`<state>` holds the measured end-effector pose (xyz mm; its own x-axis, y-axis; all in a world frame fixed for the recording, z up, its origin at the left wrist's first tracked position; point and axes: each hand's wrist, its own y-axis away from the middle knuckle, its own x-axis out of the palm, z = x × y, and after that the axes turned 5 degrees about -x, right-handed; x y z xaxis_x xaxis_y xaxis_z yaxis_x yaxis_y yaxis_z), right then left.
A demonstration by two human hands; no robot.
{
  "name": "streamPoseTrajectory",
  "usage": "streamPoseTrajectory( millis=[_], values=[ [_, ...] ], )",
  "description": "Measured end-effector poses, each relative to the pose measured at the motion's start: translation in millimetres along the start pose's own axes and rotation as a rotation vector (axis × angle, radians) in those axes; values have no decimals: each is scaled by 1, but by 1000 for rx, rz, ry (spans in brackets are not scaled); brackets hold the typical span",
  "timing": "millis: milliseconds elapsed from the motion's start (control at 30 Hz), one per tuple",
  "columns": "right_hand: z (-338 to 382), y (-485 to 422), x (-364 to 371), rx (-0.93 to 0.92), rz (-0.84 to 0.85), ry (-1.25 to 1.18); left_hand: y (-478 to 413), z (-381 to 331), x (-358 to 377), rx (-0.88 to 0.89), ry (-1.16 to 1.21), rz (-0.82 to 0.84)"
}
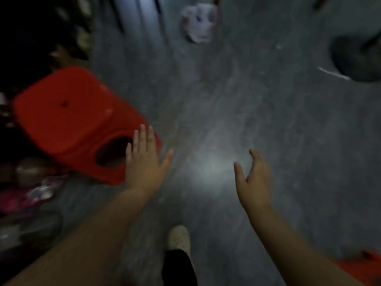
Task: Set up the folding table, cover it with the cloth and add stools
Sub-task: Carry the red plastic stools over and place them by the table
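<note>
A red plastic stool (68,118) stands on the grey floor at the left, with an oval cut-out in the side that faces me. My left hand (144,159) is stretched out flat with straight fingers, right at the stool's near right corner; whether it touches is blurred. My right hand (254,174) hangs over the bare floor to the right, fingers loosely bent, holding nothing. An orange-red edge of another object (365,265) shows at the bottom right corner. No table or cloth can be made out with certainty.
The picture is dark and motion-blurred. A white patterned bundle (199,21) lies on the floor at the top. A dark round object (356,58) sits at the upper right. Clutter (31,182) lines the left side. My foot (179,238) is below, on grey floor (226,110).
</note>
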<state>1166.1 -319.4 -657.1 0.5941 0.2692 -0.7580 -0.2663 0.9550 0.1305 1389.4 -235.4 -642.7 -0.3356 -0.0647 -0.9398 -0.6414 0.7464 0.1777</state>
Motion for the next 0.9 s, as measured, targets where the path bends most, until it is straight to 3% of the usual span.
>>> streamPoseTrajectory(
  millis=[200, 467, 633, 900],
  values=[
    [184, -28, 119, -276, 173, -6, -30, 173, -77, -336, 81, -120],
    [282, -70, 221, -505, 349, 148, -59, 275, -77, -552, 259, -109],
    [313, -122, 286, -502, 387, 212, -104, 295, -65, -659, 388, -42],
    [355, -201, 361, -249, 419, 195, -190, 320, -48, -853, 642, 51]
  ],
)
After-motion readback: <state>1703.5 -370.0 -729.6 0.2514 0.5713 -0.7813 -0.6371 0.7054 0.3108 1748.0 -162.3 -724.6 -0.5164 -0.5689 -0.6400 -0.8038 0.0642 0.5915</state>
